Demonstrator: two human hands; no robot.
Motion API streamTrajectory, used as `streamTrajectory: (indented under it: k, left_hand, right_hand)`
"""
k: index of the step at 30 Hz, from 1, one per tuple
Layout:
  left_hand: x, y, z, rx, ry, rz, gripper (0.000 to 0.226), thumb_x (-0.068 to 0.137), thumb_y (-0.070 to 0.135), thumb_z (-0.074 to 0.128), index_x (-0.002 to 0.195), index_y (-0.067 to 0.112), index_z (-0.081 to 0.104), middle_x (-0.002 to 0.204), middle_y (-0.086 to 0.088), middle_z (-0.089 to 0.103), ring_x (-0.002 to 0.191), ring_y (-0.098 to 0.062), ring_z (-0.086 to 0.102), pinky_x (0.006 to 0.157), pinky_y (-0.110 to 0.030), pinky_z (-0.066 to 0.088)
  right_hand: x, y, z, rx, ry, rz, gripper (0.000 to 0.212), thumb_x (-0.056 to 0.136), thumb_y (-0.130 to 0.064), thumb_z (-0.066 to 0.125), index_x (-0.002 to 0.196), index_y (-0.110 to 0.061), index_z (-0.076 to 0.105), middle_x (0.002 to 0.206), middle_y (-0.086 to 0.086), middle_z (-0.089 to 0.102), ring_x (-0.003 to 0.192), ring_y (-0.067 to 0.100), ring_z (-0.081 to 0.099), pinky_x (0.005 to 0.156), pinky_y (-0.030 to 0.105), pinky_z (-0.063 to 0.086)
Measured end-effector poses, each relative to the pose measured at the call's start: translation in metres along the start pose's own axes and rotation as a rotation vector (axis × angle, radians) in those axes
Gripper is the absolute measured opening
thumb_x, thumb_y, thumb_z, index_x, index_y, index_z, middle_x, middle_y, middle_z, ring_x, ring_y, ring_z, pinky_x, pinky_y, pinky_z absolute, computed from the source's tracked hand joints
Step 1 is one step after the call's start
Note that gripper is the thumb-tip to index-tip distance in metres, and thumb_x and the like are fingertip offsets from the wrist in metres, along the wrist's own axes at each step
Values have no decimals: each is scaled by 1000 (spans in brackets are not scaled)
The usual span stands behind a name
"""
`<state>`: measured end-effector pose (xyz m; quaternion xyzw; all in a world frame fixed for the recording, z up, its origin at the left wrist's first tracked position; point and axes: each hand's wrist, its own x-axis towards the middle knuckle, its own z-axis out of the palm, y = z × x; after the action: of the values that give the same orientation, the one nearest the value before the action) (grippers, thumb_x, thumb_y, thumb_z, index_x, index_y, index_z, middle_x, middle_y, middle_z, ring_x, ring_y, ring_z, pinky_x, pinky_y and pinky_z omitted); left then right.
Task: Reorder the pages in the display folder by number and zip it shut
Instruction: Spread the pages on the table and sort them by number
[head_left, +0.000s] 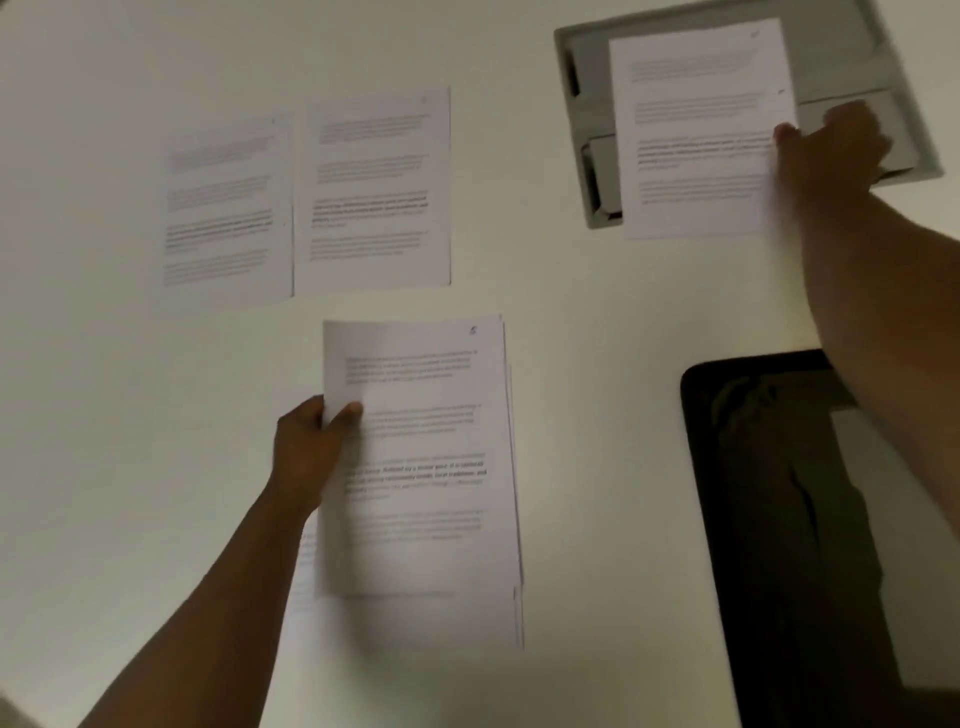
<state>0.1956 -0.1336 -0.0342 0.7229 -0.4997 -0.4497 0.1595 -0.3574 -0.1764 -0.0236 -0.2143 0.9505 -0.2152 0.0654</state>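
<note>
My left hand (311, 447) grips the left edge of a stack of printed pages (421, 457), thumb on top; the top sheet shows a handwritten number at its upper right corner. My right hand (831, 150) pinches the right edge of a single printed page (696, 130) far right, held over a grey tray. Two more printed pages lie side by side on the white table: one on the left (226, 208) and one beside it (374, 187). A dark display folder (769, 519) lies at the right, partly under my right forearm.
The grey tray (571, 41) with compartments sits at the table's far right corner, mostly covered by the held page. The white table (104, 364) spreads across the rest of the view.
</note>
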Motion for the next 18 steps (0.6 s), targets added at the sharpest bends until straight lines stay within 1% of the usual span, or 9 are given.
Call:
streamTrajectory:
  k: [2,4,7,8,10,11,13,15,18]
  left_hand:
    - [-4,2,-1,-27,-19,0,18,91,30,67,104,18,66,93,7,69,81,-10,66,63,-22,51]
    - [-4,1,-1,-60,-21,-15,18,90,28,67,105,17,66,92,9,68,81,-10,66,64,-22,52]
    - [-5,1,-1,-73,-18,-36,20,89,26,70,105,16,66,92,8,68,82,-10,66,65,-24,53]
    - [-5,0,-2,-75,-24,-34,22,88,25,70,107,16,66,95,6,69,83,-11,66,65,-24,53]
    - [-8,-1,-6,-105,-63,-19,25,90,23,68,114,16,65,102,2,70,86,-15,68,67,-27,55]
    - [-11,-1,-9,-138,-96,-17,26,91,22,66,117,17,64,105,1,70,88,-18,69,69,-31,57]
    - [-17,-4,-14,-259,-145,-81,27,91,19,66,118,18,63,109,-2,70,92,-25,70,76,-42,60]
    - [-23,-6,-19,-384,-142,-182,28,89,15,69,117,16,63,108,-6,71,92,-28,71,78,-49,59]
    - [-33,-12,-23,-421,-122,-232,27,84,15,75,110,14,67,101,-9,73,86,-27,73,74,-47,60]
  right_hand:
    - [-27,-6,-5,66,59,-31,49,93,-46,48,132,-16,48,138,4,49,132,24,40,105,33,32]
    - [-65,-15,-8,168,108,-70,44,92,-43,47,126,-16,54,129,1,56,123,20,48,95,23,33]
    - [-154,-22,2,391,87,-234,37,91,-37,48,110,-9,63,108,7,64,98,16,57,82,18,36]
    - [-190,-21,8,433,30,-294,35,91,-35,50,105,-7,64,101,9,66,88,14,57,77,14,36]
    - [-261,-14,19,465,-174,-349,25,90,-27,58,101,-6,66,94,11,68,75,13,56,67,7,32]
    - [-291,-8,23,467,-295,-334,21,89,-23,64,102,-6,66,94,10,69,72,14,57,64,6,32]
    - [-340,3,28,444,-496,-243,24,88,-22,70,106,-8,65,98,7,70,72,11,59,64,6,34]
    - [-373,13,27,450,-605,-171,32,86,-30,72,111,-11,64,100,2,69,75,9,61,68,8,39]
    - [-399,21,19,417,-671,-75,38,81,-38,75,108,-16,60,89,-8,64,78,8,62,73,18,47]
